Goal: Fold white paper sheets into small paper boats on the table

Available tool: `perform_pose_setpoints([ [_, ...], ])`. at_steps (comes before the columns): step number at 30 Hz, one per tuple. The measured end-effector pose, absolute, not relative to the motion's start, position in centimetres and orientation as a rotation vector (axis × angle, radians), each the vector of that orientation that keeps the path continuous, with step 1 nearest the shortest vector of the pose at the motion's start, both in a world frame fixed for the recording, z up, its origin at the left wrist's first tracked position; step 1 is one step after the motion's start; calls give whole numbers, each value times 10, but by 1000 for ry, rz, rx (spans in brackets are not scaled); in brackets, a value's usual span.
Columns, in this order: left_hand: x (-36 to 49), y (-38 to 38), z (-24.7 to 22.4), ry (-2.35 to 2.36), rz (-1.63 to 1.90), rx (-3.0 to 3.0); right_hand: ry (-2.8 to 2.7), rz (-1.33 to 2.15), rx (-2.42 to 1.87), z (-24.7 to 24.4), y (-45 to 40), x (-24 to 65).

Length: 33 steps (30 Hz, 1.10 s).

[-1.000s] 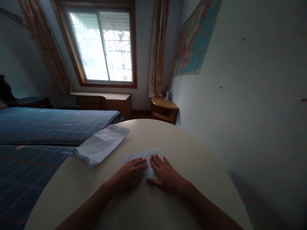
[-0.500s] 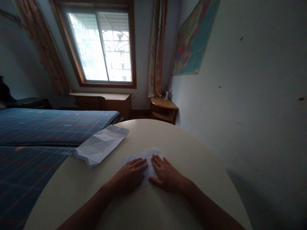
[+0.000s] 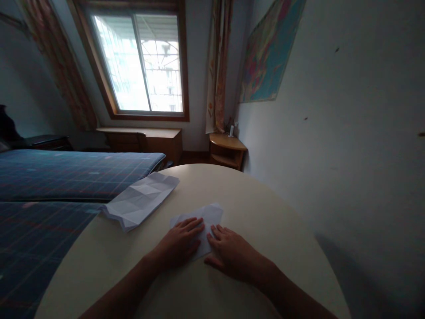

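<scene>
A small white sheet of paper (image 3: 212,213) lies on the round cream table (image 3: 265,212), partly covered by both hands. My left hand (image 3: 182,241) rests flat across the paper's left part, fingers stretched out and pointing right. On the paper's right edge, my right hand (image 3: 230,252) lies with fingers extended, its thumb held apart near the lower edge. A narrow strip of paper shows between the two hands. Neither hand grasps anything. Beyond my left hand, a larger stack of creased white paper (image 3: 142,199) lies at the table's left edge.
A bed with a blue plaid mattress (image 3: 66,175) adjoins the table on the left. A white wall (image 3: 332,177) rises on the right. Farther back are a wooden desk (image 3: 162,134), a corner shelf (image 3: 227,142) and a window (image 3: 159,66).
My right hand has slid down toward me along the paper, uncovering more of its upper right corner. My left hand has stayed in place.
</scene>
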<state>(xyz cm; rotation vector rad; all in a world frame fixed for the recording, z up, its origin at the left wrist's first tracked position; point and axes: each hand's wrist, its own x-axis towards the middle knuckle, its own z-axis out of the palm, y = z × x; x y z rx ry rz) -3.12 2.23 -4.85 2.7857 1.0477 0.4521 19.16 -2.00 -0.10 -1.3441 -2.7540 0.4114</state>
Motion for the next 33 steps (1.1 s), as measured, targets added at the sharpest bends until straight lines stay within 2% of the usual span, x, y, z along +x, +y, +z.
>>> perform_pose_setpoints([
  [9,-31,22,-47,1068,427,2756,-2860,344,-1196,13,-19,199],
  [22,-30,20,-48,1089,417,2757,-2559,157,-1495,-32,27,221],
  [33,-26,20,-45,1126,376,2727,-2720,335,-1028,-9,2,205],
])
